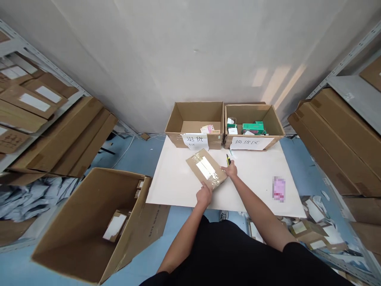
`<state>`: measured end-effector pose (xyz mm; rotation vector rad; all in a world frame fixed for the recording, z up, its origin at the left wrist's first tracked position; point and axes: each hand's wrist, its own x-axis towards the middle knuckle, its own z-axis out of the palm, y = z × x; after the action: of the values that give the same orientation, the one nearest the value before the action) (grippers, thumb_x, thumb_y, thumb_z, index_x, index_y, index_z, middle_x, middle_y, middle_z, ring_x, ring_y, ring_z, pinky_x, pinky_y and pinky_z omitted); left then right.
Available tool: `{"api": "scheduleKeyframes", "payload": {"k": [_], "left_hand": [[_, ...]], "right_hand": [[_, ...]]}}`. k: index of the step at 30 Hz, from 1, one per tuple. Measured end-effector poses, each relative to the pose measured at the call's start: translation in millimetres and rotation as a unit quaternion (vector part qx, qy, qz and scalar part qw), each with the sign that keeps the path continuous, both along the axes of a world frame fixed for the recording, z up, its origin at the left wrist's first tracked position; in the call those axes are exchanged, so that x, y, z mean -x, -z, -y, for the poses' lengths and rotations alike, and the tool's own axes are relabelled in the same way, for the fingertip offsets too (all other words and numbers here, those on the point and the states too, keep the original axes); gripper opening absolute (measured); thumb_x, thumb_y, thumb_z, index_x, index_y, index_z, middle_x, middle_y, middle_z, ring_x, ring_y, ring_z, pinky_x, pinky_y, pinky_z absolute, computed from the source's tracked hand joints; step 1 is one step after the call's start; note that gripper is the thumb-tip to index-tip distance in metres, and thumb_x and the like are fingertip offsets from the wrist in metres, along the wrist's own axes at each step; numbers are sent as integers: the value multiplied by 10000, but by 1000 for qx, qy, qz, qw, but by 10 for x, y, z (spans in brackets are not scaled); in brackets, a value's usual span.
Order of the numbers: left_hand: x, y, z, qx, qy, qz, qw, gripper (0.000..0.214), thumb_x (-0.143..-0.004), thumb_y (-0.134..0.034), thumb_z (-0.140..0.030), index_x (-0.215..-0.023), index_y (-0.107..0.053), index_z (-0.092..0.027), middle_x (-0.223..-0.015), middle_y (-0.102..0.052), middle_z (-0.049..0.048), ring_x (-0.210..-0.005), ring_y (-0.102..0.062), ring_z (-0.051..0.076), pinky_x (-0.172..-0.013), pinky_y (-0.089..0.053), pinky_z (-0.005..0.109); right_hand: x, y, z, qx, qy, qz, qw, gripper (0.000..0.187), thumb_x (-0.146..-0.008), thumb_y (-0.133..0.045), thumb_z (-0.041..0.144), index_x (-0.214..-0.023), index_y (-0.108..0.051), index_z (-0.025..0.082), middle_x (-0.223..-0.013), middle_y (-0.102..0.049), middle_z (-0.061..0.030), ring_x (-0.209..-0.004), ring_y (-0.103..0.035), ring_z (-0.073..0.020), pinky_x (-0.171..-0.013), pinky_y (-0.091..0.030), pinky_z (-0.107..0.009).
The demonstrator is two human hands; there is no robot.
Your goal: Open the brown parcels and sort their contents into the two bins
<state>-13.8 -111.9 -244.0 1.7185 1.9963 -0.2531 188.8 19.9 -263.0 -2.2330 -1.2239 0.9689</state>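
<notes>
Your left hand (204,195) grips the taped cardboard parcel (206,169) by its near edge; your right hand (229,170) is closed on a utility knife (228,160) beside the parcel.

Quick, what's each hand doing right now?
Left hand: closed on the edge of the cardboard parcel.
Right hand: holding a yellow utility knife.

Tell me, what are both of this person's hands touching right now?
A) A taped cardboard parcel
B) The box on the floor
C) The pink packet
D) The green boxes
A. The left hand and the right hand both sit at the edges of the taped cardboard parcel.
</notes>
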Motion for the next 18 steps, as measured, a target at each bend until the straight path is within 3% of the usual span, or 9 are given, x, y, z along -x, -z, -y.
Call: {"api": "scheduleKeyframes", "payload": {"k": [2, 4, 7, 9, 11, 14, 18], "left_hand": [[26, -133, -191, -11, 36, -13, 999, 673, -1065, -318, -483, -1539, -496, -40, -1151, -736, 248, -1080, -722, 367, -908, -563, 464], [147, -272, -490, -52, 66, -19, 996, 616, -1067, -315, -487, -1463, -599, -109, -1263, -707, 230, -1164, -686, 360, -955, -553, 474], [379, -361, -922, -125, 161, 18, 979, 658, -1034, -426, -549, -1598, -465, -212, -1603, -505, 149, -1498, -433, 345, -1172, -429, 466], [481, -298, -1070, -115, 239, 54, 963, 710, -1019, -430, -616, -1647, -386, -289, -1737, -325, 46, -1627, -178, 337, -1280, -277, 500], [501, -170, -1073, -106, 260, 60, 958, 733, -1018, -400, -643, -1670, -335, -315, -1772, -226, 0, -1651, -55, 328, -1318, -163, 523], [353, 12, -895, -129, 207, 42, 969, 751, -1017, -379, -646, -1690, -282, -326, -1780, -173, -18, -1655, -9, 314, -1332, -97, 520], [-126, 110, -595, -148, 80, 16, 986, 776, -1023, -334, -648, -1706, -223, -296, -1785, -135, 6, -1652, 17, 344, -1319, -115, 582]], "right_hand": [[-57, -90, -108, -22, -6, 15, 1000, 582, -740, -841, 522, -1117, -497, 243, -995, -738, -87, -929, -702, -294, -692, -466, -296], [-85, -137, -39, -47, 17, 10, 999, 468, -842, -729, 560, -1102, -496, 247, -972, -734, -78, -921, -701, -285, -703, -470, -296], [-80, -107, 346, -63, 43, -47, 996, 347, -935, -565, 586, -1046, -491, 266, -904, -718, -39, -847, -707, -257, -684, -485, -290], [-68, -32, 699, -44, 37, -114, 992, 336, -966, -498, 602, -1041, -482, 275, -813, -690, 2, -730, -705, -232, -646, -499, -285], [-86, 56, 1036, -13, 39, -151, 988, 322, -982, -485, 589, -1052, -466, 275, -751, -657, 30, -634, -695, -212, -629, -509, -284], [-217, 155, 1375, 14, 59, -133, 989, 224, -997, -500, 476, -1080, -451, 275, -712, -625, 56, -586, -689, -192, -632, -512, -275], [-461, 185, 1422, 40, 54, -163, 984, 167, -1026, -447, 432, -994, -463, 269, -633, -583, 78, -549, -677, -164, -579, -493, -237]]}}
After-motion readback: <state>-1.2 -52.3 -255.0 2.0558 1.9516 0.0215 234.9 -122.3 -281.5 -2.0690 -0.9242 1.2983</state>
